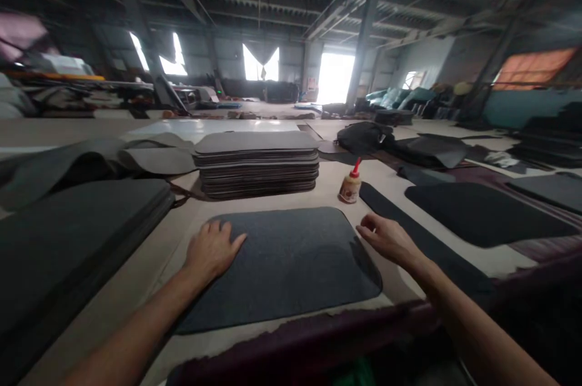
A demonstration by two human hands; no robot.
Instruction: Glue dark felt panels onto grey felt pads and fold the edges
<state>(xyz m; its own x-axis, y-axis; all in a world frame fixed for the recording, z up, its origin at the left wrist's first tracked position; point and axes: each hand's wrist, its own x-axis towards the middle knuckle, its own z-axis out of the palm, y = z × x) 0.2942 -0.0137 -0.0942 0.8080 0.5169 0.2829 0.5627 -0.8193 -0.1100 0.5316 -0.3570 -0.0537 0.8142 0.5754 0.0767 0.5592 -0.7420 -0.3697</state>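
The left hand [211,249] lies palm down on the left part of a dark, round-cornered mat [291,265], its fingers slightly spread and its thumb held wide of them; nothing shows in its grasp. The right hand [382,237] is at the mat's right edge, fingers curled in towards the thumb with only a narrow gap; I cannot tell whether it touches the mat or pinches anything small. The mat lies flat at the near middle of the tabletop [386,177], its near left part covered by the left forearm. A dark strip [418,240] runs partly hidden behind the right forearm, and a dark stack [77,240] is cut off at the left. Just beyond the mat stands a neat stack of mats [257,174]; right of it, an upright bottle [350,188] with a red nozzle carries a printed label, too small and blurred to read.
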